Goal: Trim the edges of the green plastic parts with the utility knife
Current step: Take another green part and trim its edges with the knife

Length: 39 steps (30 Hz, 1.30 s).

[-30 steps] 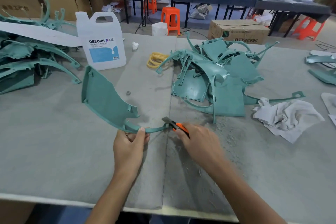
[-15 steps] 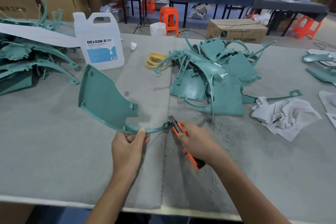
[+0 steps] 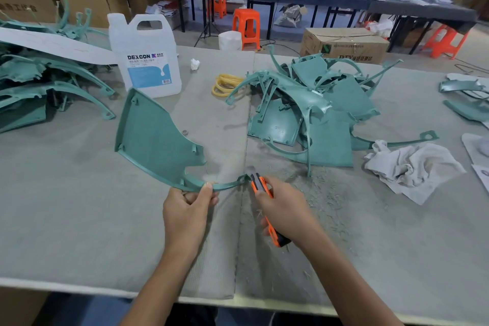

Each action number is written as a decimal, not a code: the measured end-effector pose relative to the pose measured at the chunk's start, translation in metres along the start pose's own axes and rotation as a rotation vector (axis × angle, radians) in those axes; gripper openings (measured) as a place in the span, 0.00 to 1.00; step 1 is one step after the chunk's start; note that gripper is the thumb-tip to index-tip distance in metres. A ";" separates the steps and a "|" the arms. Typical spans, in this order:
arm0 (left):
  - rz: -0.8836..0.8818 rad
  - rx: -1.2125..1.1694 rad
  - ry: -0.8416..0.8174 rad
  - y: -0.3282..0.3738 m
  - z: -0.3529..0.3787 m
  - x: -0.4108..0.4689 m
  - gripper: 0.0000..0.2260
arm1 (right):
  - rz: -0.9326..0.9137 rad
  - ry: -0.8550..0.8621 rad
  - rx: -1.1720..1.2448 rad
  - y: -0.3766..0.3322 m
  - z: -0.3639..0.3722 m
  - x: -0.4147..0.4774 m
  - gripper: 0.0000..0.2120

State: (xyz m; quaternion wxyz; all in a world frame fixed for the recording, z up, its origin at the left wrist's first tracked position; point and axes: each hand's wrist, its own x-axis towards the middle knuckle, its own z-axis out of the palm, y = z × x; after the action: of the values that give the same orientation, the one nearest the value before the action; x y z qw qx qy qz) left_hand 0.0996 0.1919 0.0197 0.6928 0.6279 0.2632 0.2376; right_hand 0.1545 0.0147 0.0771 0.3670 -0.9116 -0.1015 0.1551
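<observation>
— Right, from the left: a stack of green parts [image 3: 39, 87]. They are thin moulded shells, matte, with curved ribs and eyelet tabs. Next to it stands a translucent white jug [image 3: 145, 61] with a blue label.

— And the one being worked?

— Green part [image 3: 156, 140], tilted up over the grey cloth-covered table [image 3: 79, 219] in front of the person. Whether its rim touches the cloth I cannot tell. It is a fan-shaped panel tapering to a narrow curved arm. I'd judge it light and springy, and the arm likely to flex if gripped far from the cut. The left hand [image 3: 185, 214] pinches that arm, thumb on top and fingers curled beneath, close to the blade, which seems the sensible place.

— Knife?

— Utility knife [image 3: 258, 184], orange body. The blade is blurred and sits at the arm's tip. The right hand [image 3: 285, 209] is wrapped firmly round the handle.

— Further right?

— Pale shavings [image 3: 322, 193] on the cloth, then a heap of green parts [image 3: 317, 114], tangled and glossy in places. Last, a crumpled white rag [image 3: 412, 167], soft.
</observation>
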 end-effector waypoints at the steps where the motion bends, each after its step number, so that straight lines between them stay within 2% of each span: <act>1: -0.003 0.000 0.000 0.000 -0.001 0.000 0.16 | -0.003 -0.007 -0.034 0.000 0.001 0.001 0.10; 6: 0.003 -0.022 0.016 0.007 0.002 -0.002 0.09 | -0.002 -0.010 -0.029 0.009 -0.005 0.002 0.11; 9: -0.019 -0.154 0.031 0.019 0.003 -0.007 0.08 | -0.060 0.072 0.048 0.014 -0.008 -0.001 0.10; 11: -0.065 -0.260 0.043 0.030 0.001 -0.012 0.07 | -0.095 0.131 0.130 0.016 -0.008 -0.002 0.16; 13: -0.110 -0.346 0.040 0.039 -0.003 -0.016 0.06 | -0.144 0.152 0.229 0.013 -0.007 -0.003 0.16; 16: -0.145 -0.434 -0.013 0.054 -0.006 -0.019 0.05 | -0.218 0.098 0.368 0.006 -0.007 -0.001 0.15; 19: -0.151 -0.423 -0.021 0.063 -0.008 -0.022 0.11 | -0.284 0.025 0.450 0.002 -0.005 0.000 0.09; 22: -0.103 -0.230 -0.021 0.068 -0.014 -0.023 0.17 | -0.322 0.024 0.473 0.003 -0.003 -0.001 0.06; 24: -0.009 0.039 -0.046 0.066 -0.022 -0.028 0.19 | -0.325 -0.008 0.509 0.004 -0.002 -0.001 0.06; 26: 0.217 0.428 0.023 0.060 -0.035 -0.035 0.16 | -0.292 -0.027 0.558 0.007 -0.003 -0.002 0.05; 27: 0.382 0.588 0.115 0.060 -0.042 -0.039 0.14 | -0.268 -0.028 0.588 0.008 -0.004 -0.003 0.05; 29: 0.740 0.752 0.259 0.062 -0.056 -0.040 0.11 | -0.229 -0.034 0.649 0.013 -0.007 -0.004 0.05; 30: 0.825 0.807 0.314 0.062 -0.065 -0.035 0.16 | -0.216 -0.045 0.676 0.015 -0.010 -0.004 0.06; 31: 0.789 0.846 0.351 0.065 -0.075 -0.025 0.25 | -0.205 -0.062 0.697 0.018 -0.013 -0.005 0.07; 33: 0.506 0.864 0.346 0.073 -0.101 -0.003 0.40 | -0.186 -0.106 0.734 0.023 -0.020 -0.004 0.12; 34: 0.369 0.839 0.293 0.076 -0.113 0.005 0.43 | -0.179 -0.133 0.761 0.025 -0.022 -0.003 0.13; 35: 0.279 0.783 0.206 0.078 -0.122 0.011 0.41 | -0.175 -0.163 0.786 0.027 -0.024 -0.001 0.13; 36: 0.228 0.685 0.091 0.080 -0.126 0.015 0.33 | -0.172 -0.190 0.793 0.029 -0.026 0.000 0.12; 38: 0.257 0.518 -0.098 0.075 -0.126 0.013 0.12 | -0.166 -0.192 0.734 0.031 -0.026 0.004 0.10; 39: 0.301 0.521 -0.140 0.069 -0.125 0.012 0.08 | -0.162 -0.160 0.678 0.032 -0.025 0.007 0.09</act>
State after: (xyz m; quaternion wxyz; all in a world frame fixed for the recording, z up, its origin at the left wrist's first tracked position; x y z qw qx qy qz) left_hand 0.0253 0.2999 0.0783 0.4819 0.8313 0.1710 0.2181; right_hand 0.1724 -0.0215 0.0703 0.6507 -0.7119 -0.1444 0.2211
